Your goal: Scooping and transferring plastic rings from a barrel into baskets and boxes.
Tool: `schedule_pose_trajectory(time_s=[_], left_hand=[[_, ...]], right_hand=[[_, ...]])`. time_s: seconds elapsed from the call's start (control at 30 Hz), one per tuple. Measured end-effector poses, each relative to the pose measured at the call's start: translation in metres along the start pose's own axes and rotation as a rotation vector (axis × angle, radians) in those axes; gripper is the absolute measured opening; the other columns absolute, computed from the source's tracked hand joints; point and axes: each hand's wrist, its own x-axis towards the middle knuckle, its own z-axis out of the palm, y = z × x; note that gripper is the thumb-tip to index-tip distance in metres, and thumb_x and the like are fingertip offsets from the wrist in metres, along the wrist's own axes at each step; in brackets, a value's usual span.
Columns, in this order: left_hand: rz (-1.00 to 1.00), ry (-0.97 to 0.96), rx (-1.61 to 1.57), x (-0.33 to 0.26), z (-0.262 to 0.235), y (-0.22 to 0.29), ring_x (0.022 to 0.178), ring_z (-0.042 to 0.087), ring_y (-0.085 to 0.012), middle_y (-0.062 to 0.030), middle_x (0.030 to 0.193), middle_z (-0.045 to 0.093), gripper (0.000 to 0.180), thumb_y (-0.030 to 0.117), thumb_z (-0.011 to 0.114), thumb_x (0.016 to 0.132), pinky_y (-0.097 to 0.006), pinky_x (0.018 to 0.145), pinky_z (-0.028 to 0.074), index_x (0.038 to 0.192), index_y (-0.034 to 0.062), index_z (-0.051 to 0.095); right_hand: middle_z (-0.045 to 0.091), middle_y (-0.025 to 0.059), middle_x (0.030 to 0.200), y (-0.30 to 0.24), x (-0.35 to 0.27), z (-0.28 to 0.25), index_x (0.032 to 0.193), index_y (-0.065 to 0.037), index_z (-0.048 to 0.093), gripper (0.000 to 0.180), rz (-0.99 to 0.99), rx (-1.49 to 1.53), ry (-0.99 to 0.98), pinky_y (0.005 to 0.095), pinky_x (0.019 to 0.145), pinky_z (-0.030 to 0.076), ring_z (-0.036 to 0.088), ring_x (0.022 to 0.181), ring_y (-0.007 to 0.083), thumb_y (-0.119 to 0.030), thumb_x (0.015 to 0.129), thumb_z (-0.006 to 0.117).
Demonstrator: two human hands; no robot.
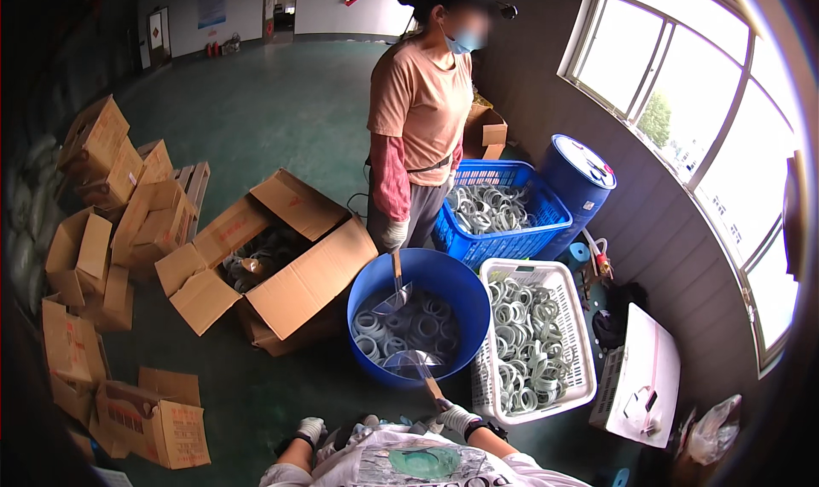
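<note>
The right hand (pixel 456 418), in a white work glove, is closed around the handle of a metal scoop (pixel 415 365) whose blade dips into the near side of a round blue plastic tub (pixel 358 292) full of pale ring-shaped parts (pixel 418 326) in water. The left hand (pixel 310 428), also gloved, rests low at the near edge on the person's knee; whether it is open or closed cannot be told. On the far side of the tub, another person's gloved hand (pixel 394 233) holds a second metal scoop (pixel 394 297) over the rings. Just right of the tub stands a white plastic crate (pixel 581 350) of rings, and behind it a blue plastic crate (pixel 512 244). To the left lies an open cardboard box (pixel 299 291).
</note>
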Motion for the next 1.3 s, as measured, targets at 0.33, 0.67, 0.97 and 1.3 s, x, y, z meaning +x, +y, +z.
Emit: schedule_pose_trajectory(time_s=[0.33,0.67,0.97,1.3], left_hand=[[0.032,0.022,-0.011,-0.017,0.01,0.001,0.045,0.038,-0.0193,-0.0012,0.052,0.036,0.022,0.01,0.047,0.084,-0.037,0.043,0.029,0.063,0.0173,0.041],[0.019,0.05,0.066,-0.015,-0.003,-0.01,0.05,0.044,-0.0203,-0.0035,0.055,0.041,0.019,0.01,0.049,0.084,-0.037,0.046,0.036,0.066,0.0147,0.045],[0.03,0.061,0.052,-0.04,0.01,0.006,0.05,0.046,-0.0194,-0.004,0.057,0.044,0.018,0.008,0.05,0.084,-0.036,0.044,0.036,0.067,0.0134,0.046],[-0.018,0.007,0.018,-0.027,-0.003,0.006,0.045,0.042,-0.0177,-0.002,0.054,0.041,0.022,0.005,0.049,0.084,-0.035,0.041,0.033,0.065,0.0146,0.044]], right_hand=[[0.054,0.011,0.125,-0.002,-0.003,-0.007,0.137,-0.012,0.041,0.067,0.128,-0.037,-0.061,0.0309,0.095,0.041,0.053,0.115,0.026,-0.014,0.075,0.064],[0.055,0.0118,0.126,-0.006,-0.007,-0.007,0.137,-0.008,0.042,0.07,0.102,0.124,-0.052,0.0275,0.094,0.041,0.052,0.116,0.0224,-0.006,0.071,0.064],[0.056,0.0115,0.126,0.004,0.001,-0.002,0.138,-0.01,0.041,0.072,0.122,0.084,-0.016,0.0288,0.093,0.042,0.053,0.116,0.0232,-0.005,0.071,0.066],[0.057,0.0112,0.124,-0.005,-0.006,0.001,0.138,-0.012,0.042,0.07,0.125,0.089,0.013,0.0293,0.092,0.043,0.054,0.114,0.0253,-0.009,0.072,0.065]])
